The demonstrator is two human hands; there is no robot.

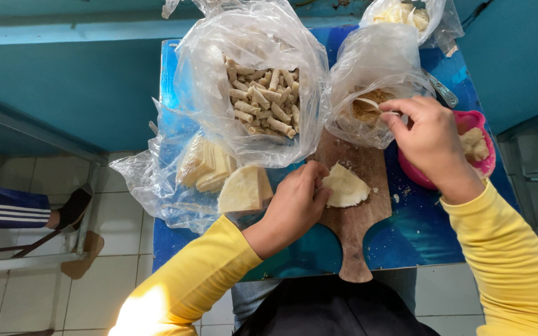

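Left hand (294, 202) pressing wrapper (345, 186) on board (359, 224), right hand (428, 140) pinching apparently a spoon (368, 104) in filling bag (375, 81)

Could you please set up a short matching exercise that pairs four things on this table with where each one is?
Things:
1. rolls
2. wrapper
3. spoon
4. pink bowl

Places:
A. on the wooden board, under the left hand
B. held by the right hand in the smaller bag
C. piled in the large clear bag
D. at the table's right edge, behind the right hand

Pairs: 1-C, 2-A, 3-B, 4-D
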